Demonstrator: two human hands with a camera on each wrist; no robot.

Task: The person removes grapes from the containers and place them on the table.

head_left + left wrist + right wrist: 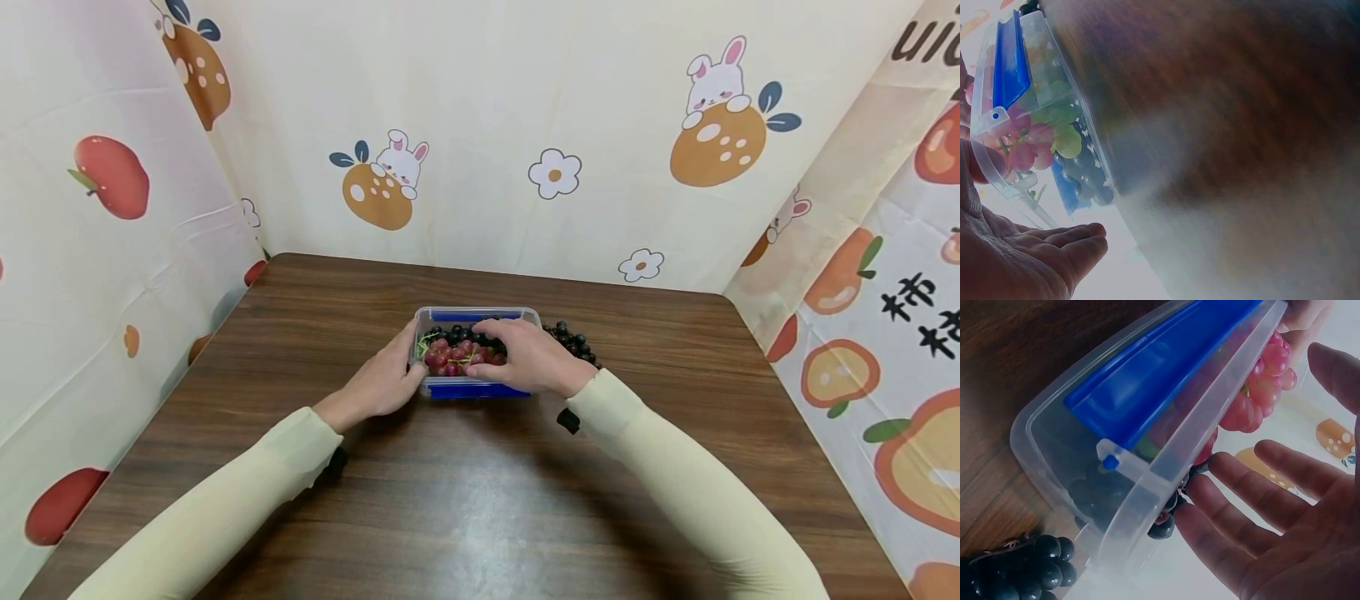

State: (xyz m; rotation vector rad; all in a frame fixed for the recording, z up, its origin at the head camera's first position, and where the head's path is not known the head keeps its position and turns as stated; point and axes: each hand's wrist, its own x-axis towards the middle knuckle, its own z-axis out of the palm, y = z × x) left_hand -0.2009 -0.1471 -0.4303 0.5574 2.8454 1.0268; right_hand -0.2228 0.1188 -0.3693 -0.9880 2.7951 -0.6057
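Note:
A clear plastic box (480, 390) with blue side clips stands lidless on the table. Red grapes (450, 357) on green stems lie at its front, and black grapes (452, 336) lie behind them. Through its wall green grapes (1067, 142) show beneath the red ones. My left hand (386, 375) rests at the box's left end, fingers extended along it and thumb by the front corner. Over the right part of the box is my right hand (532, 357), palm down with fingers spread. Its fingertips (1200, 487) are right at the black grapes by the rim.
Another bunch of black grapes (573, 340) lies on the table just right of the box, partly behind my right hand. The brown wooden table (480, 500) reaches back to a printed cloth (480, 100), with more cloth at both sides.

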